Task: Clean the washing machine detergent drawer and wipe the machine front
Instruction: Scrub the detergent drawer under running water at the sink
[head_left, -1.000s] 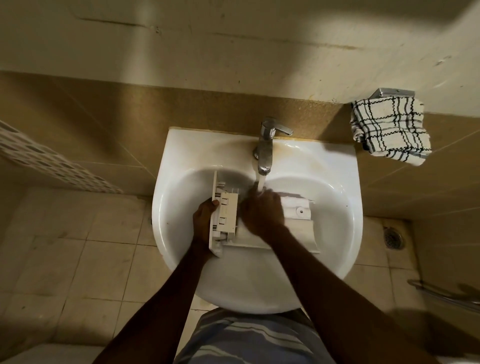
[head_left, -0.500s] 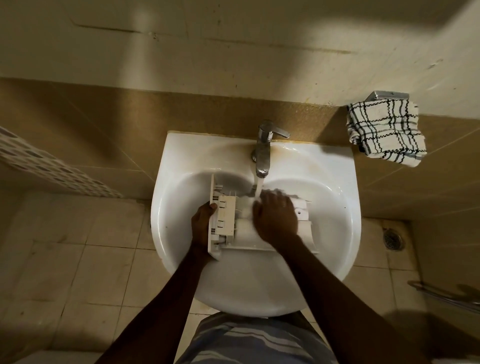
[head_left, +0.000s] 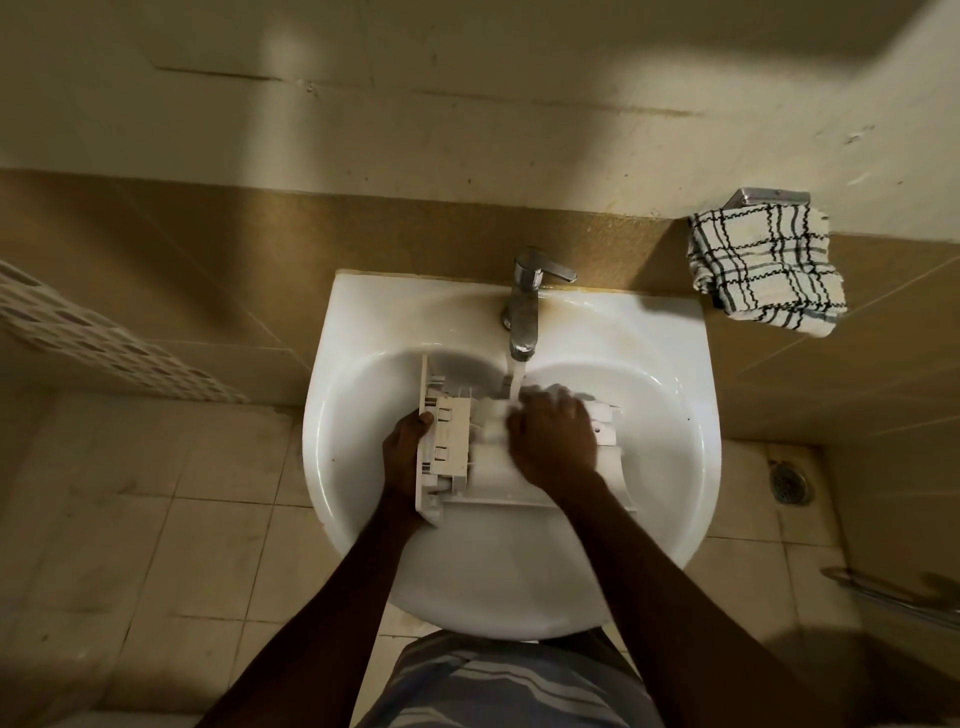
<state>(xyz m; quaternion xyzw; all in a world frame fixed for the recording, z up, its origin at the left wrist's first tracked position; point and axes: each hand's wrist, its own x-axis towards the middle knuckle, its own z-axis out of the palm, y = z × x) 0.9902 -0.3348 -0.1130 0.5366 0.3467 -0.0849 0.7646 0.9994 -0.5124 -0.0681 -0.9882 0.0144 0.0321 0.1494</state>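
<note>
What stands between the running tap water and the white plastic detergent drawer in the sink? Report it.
Nothing visible does. Water from the chrome tap falls straight onto the white plastic detergent drawer in the white ceramic sink, just beside the right hand resting on it. The left hand grips the drawer's end, clear of the stream.

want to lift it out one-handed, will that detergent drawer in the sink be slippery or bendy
Likely slippery: water from the tap runs onto the detergent drawer, so its plastic is wet. Probably stiff and light: the left hand grips one end and its edges look straight. The thin ribs and clips at that end may be fragile.
</note>
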